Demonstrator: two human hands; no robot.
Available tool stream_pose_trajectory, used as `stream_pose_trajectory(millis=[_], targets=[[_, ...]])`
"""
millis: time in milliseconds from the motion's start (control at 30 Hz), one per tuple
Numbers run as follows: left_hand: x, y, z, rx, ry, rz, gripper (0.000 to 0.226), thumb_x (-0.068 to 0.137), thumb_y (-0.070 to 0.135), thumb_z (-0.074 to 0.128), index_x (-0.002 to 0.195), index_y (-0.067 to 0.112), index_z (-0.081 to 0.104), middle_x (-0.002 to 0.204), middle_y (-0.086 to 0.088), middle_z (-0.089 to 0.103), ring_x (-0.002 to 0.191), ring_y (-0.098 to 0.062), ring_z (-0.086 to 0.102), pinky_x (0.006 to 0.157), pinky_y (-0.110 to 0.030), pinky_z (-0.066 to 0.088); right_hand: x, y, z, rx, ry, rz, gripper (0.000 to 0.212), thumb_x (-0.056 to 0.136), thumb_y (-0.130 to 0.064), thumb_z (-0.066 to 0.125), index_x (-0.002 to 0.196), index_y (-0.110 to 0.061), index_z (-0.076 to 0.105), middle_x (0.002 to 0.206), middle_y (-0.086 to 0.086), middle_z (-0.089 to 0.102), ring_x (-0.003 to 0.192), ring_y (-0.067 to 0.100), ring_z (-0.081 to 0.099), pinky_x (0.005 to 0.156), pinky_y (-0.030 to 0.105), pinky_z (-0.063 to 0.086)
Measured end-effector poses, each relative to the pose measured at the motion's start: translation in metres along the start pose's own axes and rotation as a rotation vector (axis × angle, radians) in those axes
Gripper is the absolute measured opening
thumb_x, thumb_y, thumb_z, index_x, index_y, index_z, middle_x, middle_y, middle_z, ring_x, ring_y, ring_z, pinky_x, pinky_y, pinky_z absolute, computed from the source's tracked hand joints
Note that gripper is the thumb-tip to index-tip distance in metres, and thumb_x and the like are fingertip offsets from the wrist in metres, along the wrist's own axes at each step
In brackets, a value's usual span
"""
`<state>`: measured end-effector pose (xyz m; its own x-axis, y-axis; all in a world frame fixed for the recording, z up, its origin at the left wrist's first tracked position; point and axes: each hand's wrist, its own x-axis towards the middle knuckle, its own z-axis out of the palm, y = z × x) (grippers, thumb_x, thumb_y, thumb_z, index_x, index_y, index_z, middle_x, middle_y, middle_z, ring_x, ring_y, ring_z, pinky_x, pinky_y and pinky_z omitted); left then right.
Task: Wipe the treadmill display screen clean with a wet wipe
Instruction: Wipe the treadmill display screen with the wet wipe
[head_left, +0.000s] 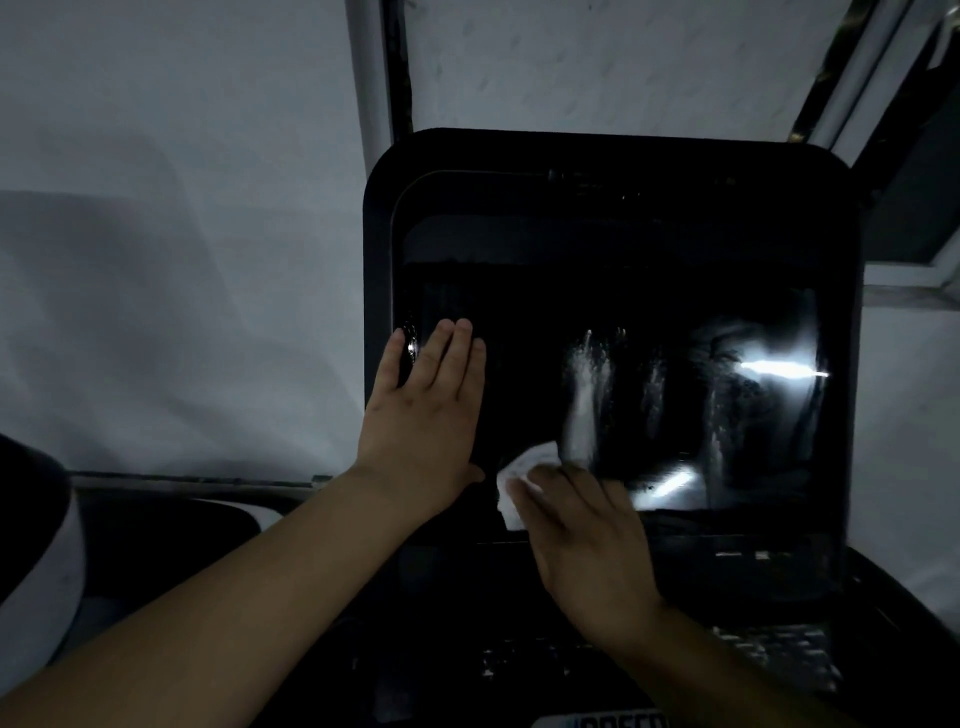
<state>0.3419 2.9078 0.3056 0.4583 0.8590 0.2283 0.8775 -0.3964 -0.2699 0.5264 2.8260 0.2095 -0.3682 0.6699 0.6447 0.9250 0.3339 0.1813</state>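
Dim room, pale wall (182, 234) behind. Treadmill display screen (613, 332): dark, glossy, wet streaks at centre-right, black bezel all round. Left hand (426, 410) flat, fingers extended, on screen's left edge. Right hand (582, 525) presses white wet wipe (519, 478) against screen's lower edge, fingers closed over it.

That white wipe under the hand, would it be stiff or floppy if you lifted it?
Probably floppy: the wipe lies crumpled under the right hand. Likely damp and a bit slippery, given the wet streaks on the screen. It looks light.
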Motion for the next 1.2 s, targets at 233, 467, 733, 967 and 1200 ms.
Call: stream_pose_trajectory(millis=[233,467,733,967,1200], targets=[[0.0,0.001,-0.002,0.003,-0.012,-0.002,0.127,0.082,0.074,0.058,0.157,0.009,-0.02,0.168,-0.014,-0.024,0.155,-0.027,-0.021,0.123,-0.059,-0.009,0.123,0.049,-0.007,-0.121,0.091,0.099,0.048,0.081,-0.019,0.055,0.126,-0.012,0.07,0.114,0.01,0.07,0.095,0.037,0.063,0.076,0.041,0.045],[-0.001,0.002,-0.005,-0.004,-0.007,-0.004,0.126,0.082,0.073,0.06,0.159,0.01,-0.017,0.169,-0.014,-0.022,0.156,-0.027,-0.019,0.123,-0.059,-0.007,0.152,0.06,-0.01,-0.173,0.082,0.153,0.044,0.079,-0.017,0.071,0.123,-0.013,0.071,0.11,0.01,0.07,0.092,0.037,0.063,0.076,0.041,0.047],[0.0,0.003,-0.007,-0.046,0.016,0.039,0.131,0.08,0.076,0.059,0.156,0.008,-0.024,0.167,-0.014,-0.027,0.154,-0.026,-0.025,0.123,-0.058,-0.009,0.017,0.016,0.001,-0.074,0.05,0.061,0.032,0.091,-0.015,0.064,0.123,-0.01,0.071,0.113,0.01,0.07,0.093,0.035,0.064,0.073,0.041,0.038],[0.015,0.015,-0.008,-0.014,-0.01,0.101,0.132,0.08,0.073,0.063,0.157,0.009,-0.023,0.165,-0.014,-0.03,0.153,-0.027,-0.027,0.122,-0.058,-0.01,0.029,0.029,-0.003,-0.062,0.085,0.071,0.036,0.088,-0.015,0.062,0.123,-0.01,0.071,0.113,0.009,0.07,0.092,0.035,0.063,0.072,0.04,0.037],[0.018,0.022,-0.008,0.011,-0.01,0.077,0.132,0.08,0.073,0.063,0.156,0.008,-0.022,0.166,-0.014,-0.029,0.153,-0.028,-0.027,0.122,-0.059,-0.011,0.125,0.085,-0.017,-0.172,0.12,0.136,0.044,0.079,-0.018,0.064,0.122,-0.012,0.071,0.11,0.009,0.07,0.093,0.036,0.063,0.075,0.041,0.045]])
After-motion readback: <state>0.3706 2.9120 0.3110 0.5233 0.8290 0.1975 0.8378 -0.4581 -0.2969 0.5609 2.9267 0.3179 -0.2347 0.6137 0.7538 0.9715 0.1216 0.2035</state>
